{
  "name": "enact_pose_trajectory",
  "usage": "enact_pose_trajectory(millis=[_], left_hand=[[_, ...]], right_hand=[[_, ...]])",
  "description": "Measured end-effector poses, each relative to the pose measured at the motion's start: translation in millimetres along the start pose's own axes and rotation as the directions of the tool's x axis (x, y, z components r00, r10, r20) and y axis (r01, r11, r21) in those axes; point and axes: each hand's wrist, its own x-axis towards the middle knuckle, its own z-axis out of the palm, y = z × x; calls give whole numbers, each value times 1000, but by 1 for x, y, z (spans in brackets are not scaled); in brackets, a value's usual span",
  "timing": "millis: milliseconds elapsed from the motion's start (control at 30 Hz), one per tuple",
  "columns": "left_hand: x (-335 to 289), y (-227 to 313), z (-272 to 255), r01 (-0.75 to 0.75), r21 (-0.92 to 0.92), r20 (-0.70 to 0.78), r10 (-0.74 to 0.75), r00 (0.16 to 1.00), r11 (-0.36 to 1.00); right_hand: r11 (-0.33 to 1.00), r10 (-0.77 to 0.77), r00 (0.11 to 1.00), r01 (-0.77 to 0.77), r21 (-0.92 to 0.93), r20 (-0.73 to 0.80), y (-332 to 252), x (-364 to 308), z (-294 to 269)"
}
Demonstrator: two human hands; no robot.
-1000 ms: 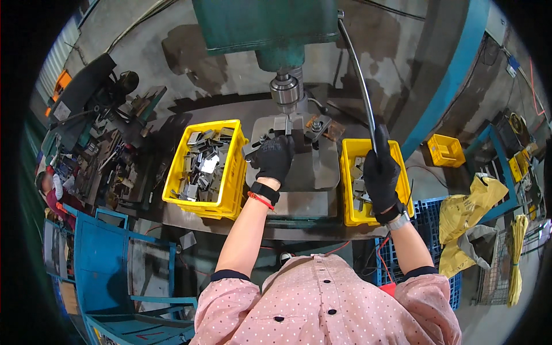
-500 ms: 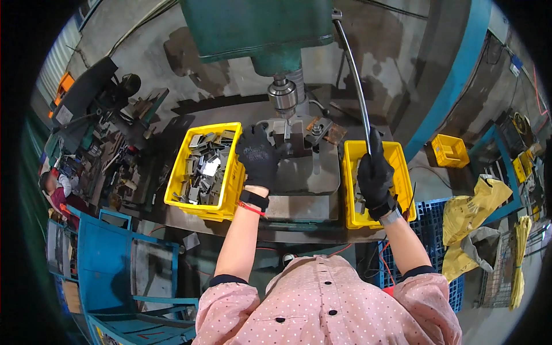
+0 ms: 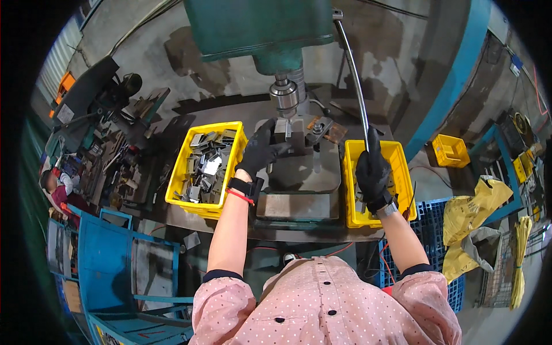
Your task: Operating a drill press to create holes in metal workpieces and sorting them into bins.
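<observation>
In front of me stands a green drill press [image 3: 259, 29] with a steel chuck [image 3: 284, 95]. Below the chuck, a small metal piece [image 3: 282, 127] sits on the fixture block [image 3: 296, 141]. My left hand [image 3: 260, 150], in a black glove, is beside the block's left side, thumb and fingers apart; whether the fingertips touch the piece I cannot tell. My right hand [image 3: 374, 172], also gloved, is wrapped round the lower end of the long steel lever [image 3: 355, 75], above the right yellow bin [image 3: 397, 150].
A yellow bin [image 3: 241, 127] full of small bent metal pieces stands left of the press base [image 3: 299, 172]. A clamp bolt [image 3: 317, 131] rises right of the block. Another machine [image 3: 98, 109] and a person [image 3: 57, 190] are far left. A blue pallet [image 3: 428, 230] lies right.
My left hand has shifted slightly and turned, its thumb and fingers now spread more beside the block. My right hand stays on the lever, which has barely moved.
</observation>
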Motion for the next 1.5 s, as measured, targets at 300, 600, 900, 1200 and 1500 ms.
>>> enact_pose_trajectory(millis=[300, 600, 900, 1200, 1500], left_hand=[[-1, 17, -5, 33, 2, -3, -33, 999, 999], [-1, 9, -7, 28, 62, 2, -28, 1000, 998], [4, -5, -3, -46, 93, -1, 46, 999, 995], [1, 0, -6, -70, 58, 14, 69, 998, 996], [5, -17, -4, -83, 42, 12, 83, 996, 996]], right_hand=[[994, 89, 993, -93, 58, 72, -8, 1, -7], [995, -42, 997, 48, 91, -63, -10, 1, -8], [997, 43, 999, -43, 62, 7, -18, 0, -18], [993, 45, 999, -43, 107, -14, -30, 3, -25], [991, 124, 990, -127, 42, 71, -43, 7, -37]])
